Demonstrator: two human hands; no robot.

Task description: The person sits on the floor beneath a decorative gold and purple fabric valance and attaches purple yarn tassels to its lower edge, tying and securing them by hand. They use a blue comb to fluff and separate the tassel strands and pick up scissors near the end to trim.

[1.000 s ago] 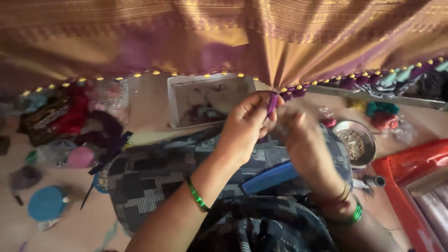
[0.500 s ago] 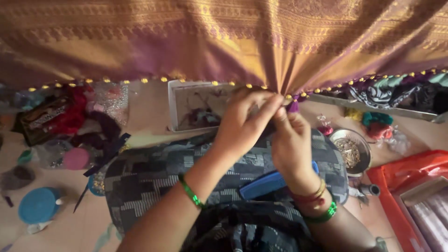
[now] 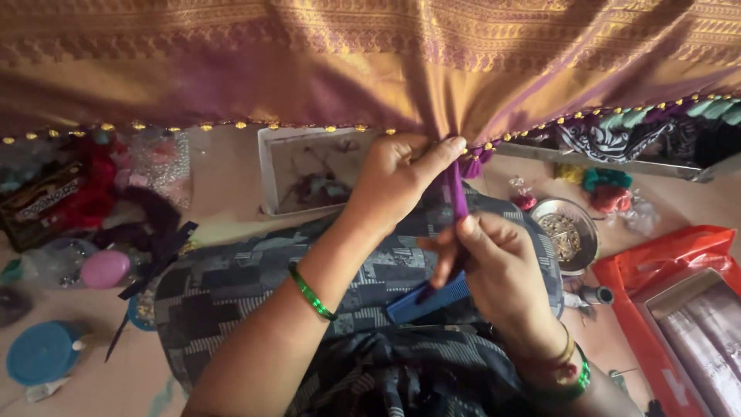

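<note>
One purple tassel (image 3: 458, 185) hangs from the beaded edge of one gold-and-purple cloth (image 3: 309, 69), at the point where the cloth bunches. The left hand (image 3: 397, 174) has its grip pinched together on the top of the tassel; the right hand (image 3: 502, 266) has its grip closed on the lower end, pulling it straight. One blue comb (image 3: 424, 301) lies on the patterned cushion (image 3: 231, 286) just beneath. One metal bowl (image 3: 570, 235) stands to the right, one blue lid (image 3: 42, 351) far left.
</note>
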